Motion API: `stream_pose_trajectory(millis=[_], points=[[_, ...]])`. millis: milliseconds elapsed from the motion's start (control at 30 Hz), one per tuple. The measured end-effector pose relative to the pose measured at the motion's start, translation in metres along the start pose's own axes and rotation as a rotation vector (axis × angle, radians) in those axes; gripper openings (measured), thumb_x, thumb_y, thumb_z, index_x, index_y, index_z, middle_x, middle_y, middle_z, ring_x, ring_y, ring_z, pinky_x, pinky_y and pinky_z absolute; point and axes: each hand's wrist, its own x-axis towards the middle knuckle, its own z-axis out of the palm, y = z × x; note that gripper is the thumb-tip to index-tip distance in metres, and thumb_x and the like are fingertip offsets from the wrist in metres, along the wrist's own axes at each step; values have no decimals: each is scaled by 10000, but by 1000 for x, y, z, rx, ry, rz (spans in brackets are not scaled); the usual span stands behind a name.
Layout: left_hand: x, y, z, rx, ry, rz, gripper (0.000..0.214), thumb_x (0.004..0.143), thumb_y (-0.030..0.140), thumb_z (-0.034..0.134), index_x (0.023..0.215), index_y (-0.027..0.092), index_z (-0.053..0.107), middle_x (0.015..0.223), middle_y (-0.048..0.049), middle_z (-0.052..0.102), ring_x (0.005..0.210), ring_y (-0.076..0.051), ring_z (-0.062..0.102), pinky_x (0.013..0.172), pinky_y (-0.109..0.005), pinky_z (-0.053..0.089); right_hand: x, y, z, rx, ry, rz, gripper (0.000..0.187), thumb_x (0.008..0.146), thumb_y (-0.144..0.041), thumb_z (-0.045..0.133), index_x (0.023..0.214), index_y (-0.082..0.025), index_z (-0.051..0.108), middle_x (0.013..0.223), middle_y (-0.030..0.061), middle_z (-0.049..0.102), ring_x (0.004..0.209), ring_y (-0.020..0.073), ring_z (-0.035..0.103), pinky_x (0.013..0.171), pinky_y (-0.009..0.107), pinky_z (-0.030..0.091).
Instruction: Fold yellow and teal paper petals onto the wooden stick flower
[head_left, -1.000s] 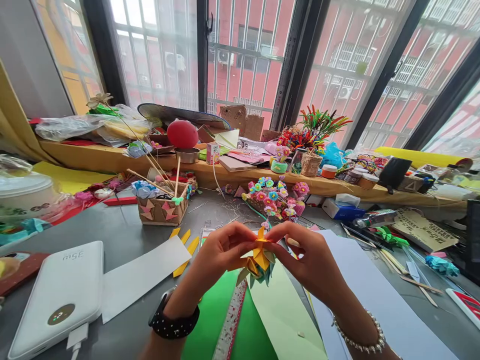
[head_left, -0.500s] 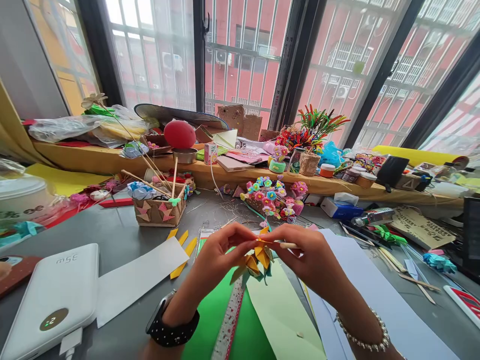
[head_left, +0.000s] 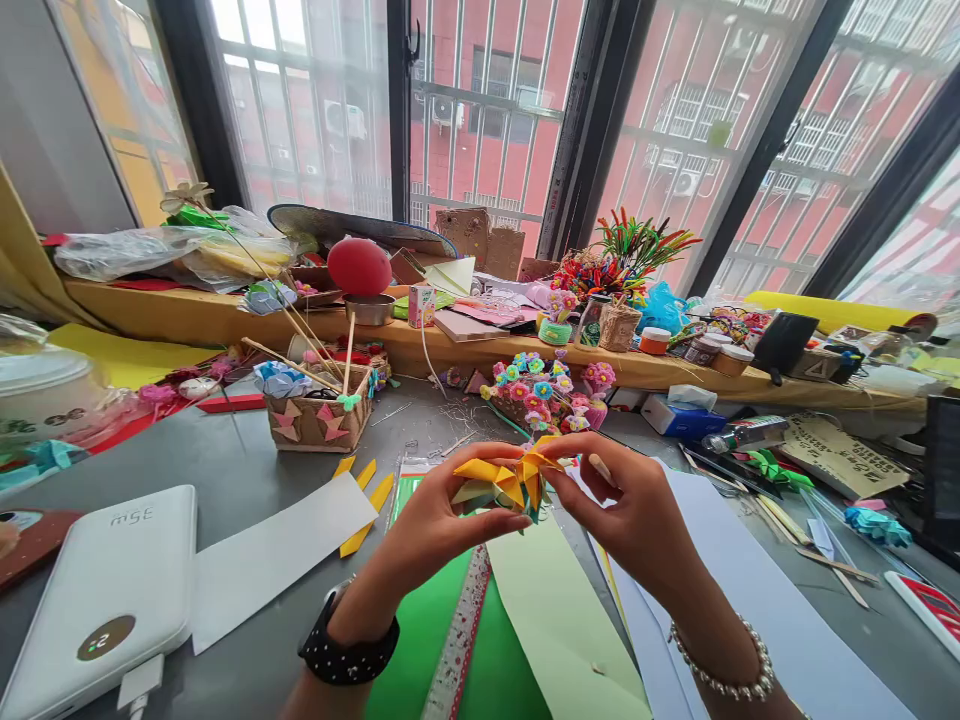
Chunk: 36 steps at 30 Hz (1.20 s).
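Observation:
A yellow and green folded paper flower (head_left: 511, 486) is held up in front of me, over the green sheet. My left hand (head_left: 424, 525) grips it from the left, thumb underneath and fingers behind. At its right side, the thumb and index finger of my right hand (head_left: 634, 500) pinch a yellow petal. A short pale wooden stick (head_left: 601, 468) is tucked among the right hand's fingers. Below lie a green sheet (head_left: 420, 625), a patterned ruler (head_left: 459, 630) and a pale green paper strip (head_left: 559, 620). Several yellow folded strips (head_left: 367, 515) lie to the left.
A white power bank (head_left: 112, 580) and a white paper strip (head_left: 277, 565) lie left. Behind stand a cardboard box (head_left: 319, 420) with sticks and a bunch of small flowers (head_left: 536, 390). White sheets (head_left: 720, 560) spread to the right, near a tissue box (head_left: 679, 412) and a bottle (head_left: 750, 432).
The paper flower has been turned so that its yellow petals spread upward and sideways. My left hand has opened wider around it, and my right hand has shifted slightly right.

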Motion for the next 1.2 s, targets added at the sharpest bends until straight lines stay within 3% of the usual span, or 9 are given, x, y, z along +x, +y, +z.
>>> stream_pose_trajectory(millis=[200, 467, 667, 767, 833, 933, 1200], points=[[-1, -1, 2, 53, 12, 21, 464, 599, 245, 724, 1040, 231, 580, 1109, -46, 605, 1005, -216, 558, 905, -347, 424, 0, 0, -1, -72, -34, 3, 86, 795, -213, 518, 837, -190, 591, 733, 3, 651, 451, 75, 432, 423, 195, 342], [-2, -2, 6, 73, 20, 32, 500, 626, 264, 708, 1096, 242, 539, 1115, -31, 611, 1012, -191, 562, 911, -301, 413, -4, 4, 7, -227, 90, -92, 82, 742, -154, 535, 783, -185, 600, 722, 19, 659, 560, 130, 540, 508, 230, 405], [-3, -3, 7, 106, 22, 83, 481, 633, 274, 702, 1087, 243, 545, 1142, -17, 593, 1074, -173, 520, 912, -254, 410, -1, 5, 2, -141, -49, -74, 274, 748, -117, 509, 987, -202, 613, 925, 18, 670, 614, 123, 573, 457, 213, 402], [-2, -4, 8, 137, 36, 82, 481, 636, 289, 698, 1089, 227, 546, 1143, -30, 591, 1079, -180, 515, 914, -261, 406, 0, 7, -1, -96, -78, -41, 293, 745, -111, 511, 989, -214, 637, 902, 18, 672, 672, 134, 587, 457, 202, 409], [-2, -4, 8, 160, 37, 83, 478, 639, 297, 694, 1087, 222, 545, 1137, -34, 595, 1074, -186, 518, 921, -273, 399, -1, 7, -2, -78, -100, -11, 296, 739, -111, 527, 983, -232, 644, 885, 7, 673, 582, 113, 562, 453, 205, 412], [-2, -3, 8, 186, 42, 86, 511, 638, 314, 693, 1111, 215, 525, 1126, -44, 600, 1048, -194, 535, 922, -297, 394, -1, 7, -1, -85, -78, -1, 269, 729, -116, 551, 946, -232, 657, 849, 1, 682, 540, 111, 554, 458, 213, 421], [-2, 1, 10, 208, 57, 54, 463, 644, 329, 682, 1063, 173, 561, 1121, -69, 609, 1067, -210, 519, 930, -309, 379, -1, 10, 5, -98, -8, -70, 232, 740, -99, 519, 903, -184, 662, 837, 32, 694, 738, 162, 631, 573, 235, 505]])
